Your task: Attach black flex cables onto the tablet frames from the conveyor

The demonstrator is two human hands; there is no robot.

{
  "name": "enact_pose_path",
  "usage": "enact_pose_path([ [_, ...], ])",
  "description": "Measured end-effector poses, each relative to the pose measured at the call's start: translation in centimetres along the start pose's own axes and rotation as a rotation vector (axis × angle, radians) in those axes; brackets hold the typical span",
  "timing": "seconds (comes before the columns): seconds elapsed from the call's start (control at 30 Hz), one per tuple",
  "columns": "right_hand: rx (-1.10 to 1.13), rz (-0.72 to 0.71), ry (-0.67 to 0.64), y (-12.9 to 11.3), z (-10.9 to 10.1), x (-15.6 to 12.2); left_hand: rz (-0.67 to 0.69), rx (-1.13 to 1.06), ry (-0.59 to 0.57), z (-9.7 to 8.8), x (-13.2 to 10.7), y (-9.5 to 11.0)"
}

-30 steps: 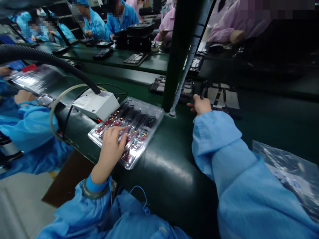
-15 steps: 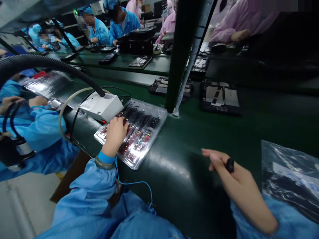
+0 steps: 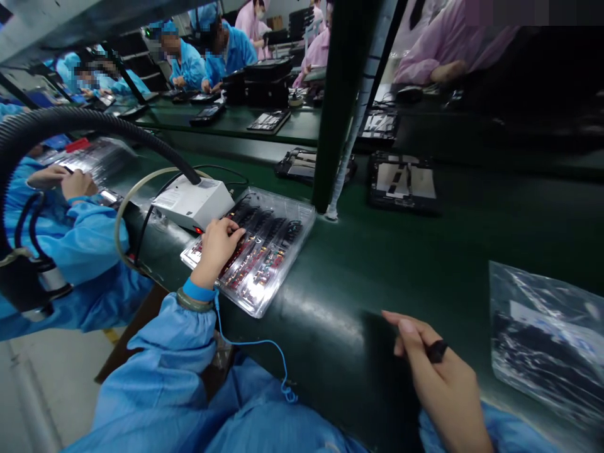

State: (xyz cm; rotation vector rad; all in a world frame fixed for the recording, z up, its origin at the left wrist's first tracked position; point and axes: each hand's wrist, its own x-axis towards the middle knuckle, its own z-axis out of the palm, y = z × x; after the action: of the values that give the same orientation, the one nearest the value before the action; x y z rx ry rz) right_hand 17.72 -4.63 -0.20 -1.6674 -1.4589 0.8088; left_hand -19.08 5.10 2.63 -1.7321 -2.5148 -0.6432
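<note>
My left hand (image 3: 217,244) rests on a clear plastic tray (image 3: 287,251) of small red and black parts, its fingers curled and pinching at one of the parts. A blue cord runs from the strap on that wrist. My right hand (image 3: 436,368) hovers over the dark green belt (image 3: 358,264) near its front edge, fingers closed round a small black tool (image 3: 438,350). Both arms wear blue sleeves.
A white box (image 3: 191,201) with a black hose stands left of the tray. A green post (image 3: 337,100) rises behind it. Two dark device frames (image 3: 403,182) lie further back on the belt. A plastic bag (image 3: 547,340) lies at right. Other workers sit left and beyond.
My right hand has drawn back from the device frame to the belt's front edge, still holding the black tool. My left hand has shifted up the tray toward the white box.
</note>
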Motion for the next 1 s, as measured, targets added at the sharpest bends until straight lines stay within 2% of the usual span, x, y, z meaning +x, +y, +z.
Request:
enact_pose_path([
  [0.17, 0.026, -0.070, 0.028, 0.1, 0.5, -0.4, -0.005, -0.084, 0.155, -0.8, 0.0, 0.6],
  [0.23, 0.044, -0.098, 0.032, -0.1, 0.7, -0.6, -0.025, -0.308, 0.236, -1.6, -0.6, 1.5],
  [0.27, 0.060, -0.116, 0.024, -0.3, 0.8, -0.7, -0.043, -0.499, 0.228, -2.0, -1.2, 2.1],
  [0.3, 0.083, -0.138, 0.007, -0.6, 1.0, -0.8, -0.072, -0.724, 0.165, -2.4, -2.0, 2.9],
  [0.33, 0.116, -0.159, -0.018, -1.0, 1.2, -0.8, -0.104, -0.962, 0.021, -2.8, -3.0, 3.8],
  [0.37, 0.158, -0.173, -0.051, -1.4, 1.5, -0.9, -0.135, -1.178, -0.192, -3.0, -4.2, 4.8],
  [0.43, 0.256, -0.172, -0.140, -2.3, 2.0, -0.9, -0.222, -1.477, -0.748, -3.0, -7.0, 6.7],
  [0.47, 0.311, -0.152, -0.198, -2.8, 2.2, -0.8, -0.259, -1.579, -0.997, -2.7, -8.5, 7.7],
  [0.53, 0.446, -0.069, -0.348, -3.7, 2.4, -0.6, -0.321, -1.694, -1.382, -1.6, -11.3, 9.3],
  [0.57, 0.523, -0.013, -0.429, -4.1, 2.4, -0.5, -0.350, -1.713, -1.540, -0.9, -12.6, 9.9],
  [0.63, 0.673, 0.096, -0.565, -4.7, 2.4, -0.3, -0.362, -1.724, -1.764, 0.2, -14.4, 10.8],
  [0.7, 0.784, 0.164, -0.615, -5.0, 2.2, -0.2, -0.324, -1.717, -1.861, 0.8, -15.2, 11.4],
  [0.73, 0.815, 0.185, -0.610, -5.1, 2.1, -0.2, -0.297, -1.699, -1.856, 0.9, -15.4, 11.6],
  [0.87, 0.815, 0.184, -0.499, -4.8, 1.9, -0.3, -0.213, -1.647, -1.713, 0.4, -15.0, 12.0],
  [0.93, 0.809, 0.146, -0.485, -4.5, 1.7, -0.3, -0.188, -1.698, -1.712, 0.4, -14.9, 11.9],
  [1.0, 0.826, 0.127, -0.502, -4.3, 1.5, -0.2, -0.170, -1.731, -1.760, 0.8, -15.1, 11.8],
])
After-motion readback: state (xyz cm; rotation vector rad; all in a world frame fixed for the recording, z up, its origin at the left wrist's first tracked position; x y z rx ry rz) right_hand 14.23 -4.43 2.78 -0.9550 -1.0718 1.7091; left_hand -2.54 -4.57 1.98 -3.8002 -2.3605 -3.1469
